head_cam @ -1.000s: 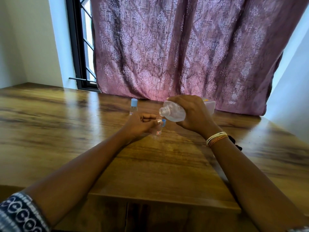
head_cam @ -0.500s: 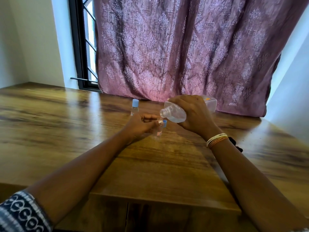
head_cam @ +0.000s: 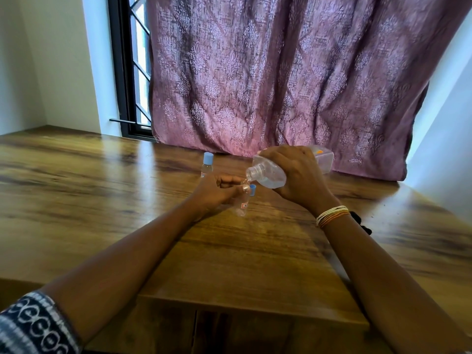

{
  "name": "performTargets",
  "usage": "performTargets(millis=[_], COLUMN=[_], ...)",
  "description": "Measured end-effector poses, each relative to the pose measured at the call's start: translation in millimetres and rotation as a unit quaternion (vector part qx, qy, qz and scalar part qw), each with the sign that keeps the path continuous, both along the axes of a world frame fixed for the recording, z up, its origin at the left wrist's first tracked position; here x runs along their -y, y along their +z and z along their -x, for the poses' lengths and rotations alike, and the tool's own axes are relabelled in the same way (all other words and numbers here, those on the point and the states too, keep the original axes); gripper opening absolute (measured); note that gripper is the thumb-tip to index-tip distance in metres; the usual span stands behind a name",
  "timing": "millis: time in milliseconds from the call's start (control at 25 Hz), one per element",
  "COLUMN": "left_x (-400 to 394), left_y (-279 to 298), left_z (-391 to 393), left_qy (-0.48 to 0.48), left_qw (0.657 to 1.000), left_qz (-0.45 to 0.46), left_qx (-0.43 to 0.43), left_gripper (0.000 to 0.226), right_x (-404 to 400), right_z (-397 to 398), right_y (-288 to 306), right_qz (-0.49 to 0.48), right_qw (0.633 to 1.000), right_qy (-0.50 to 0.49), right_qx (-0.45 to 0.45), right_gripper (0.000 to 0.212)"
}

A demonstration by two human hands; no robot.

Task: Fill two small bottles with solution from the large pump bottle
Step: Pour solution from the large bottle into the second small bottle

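Right hand point(head_cam: 296, 175) wrapped around large bottle point(head_cam: 270, 175), tipped on its side, open neck at 9 o'clock – just over small bottle point(head_cam: 242, 203) pinched in left hand point(head_cam: 217, 192), blue cap point(head_cam: 252, 189) hanging open; capped second small bottle point(head_cam: 207, 166) at 11 o'clock of left hand, upright on wooden table point(head_cam: 102, 200)

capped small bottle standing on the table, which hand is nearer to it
Left. The left hand sits just in front of the capped small bottle, its knuckles almost at the base. The right hand is farther off to the right, tilting the large bottle.
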State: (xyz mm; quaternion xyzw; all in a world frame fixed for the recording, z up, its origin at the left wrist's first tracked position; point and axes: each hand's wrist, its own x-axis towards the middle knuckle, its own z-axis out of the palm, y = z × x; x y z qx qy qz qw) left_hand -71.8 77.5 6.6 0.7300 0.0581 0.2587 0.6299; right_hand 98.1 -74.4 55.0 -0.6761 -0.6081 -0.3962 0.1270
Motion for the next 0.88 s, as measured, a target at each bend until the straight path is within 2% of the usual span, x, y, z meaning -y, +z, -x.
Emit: performTargets(millis=[880], left_x=[-2.0], left_y=[-1.6], left_z=[-0.8], left_qy=[-0.001], left_qw=[1.0], left_qz=[0.007], left_qx=[-0.012], left_gripper=[0.014], right_x=[0.6], right_z=[-1.1], right_y=[0.8], right_qz=[-0.007], right_qw=[1.0], right_qy=[-0.008], right_qx=[0.006], right_gripper=[0.052])
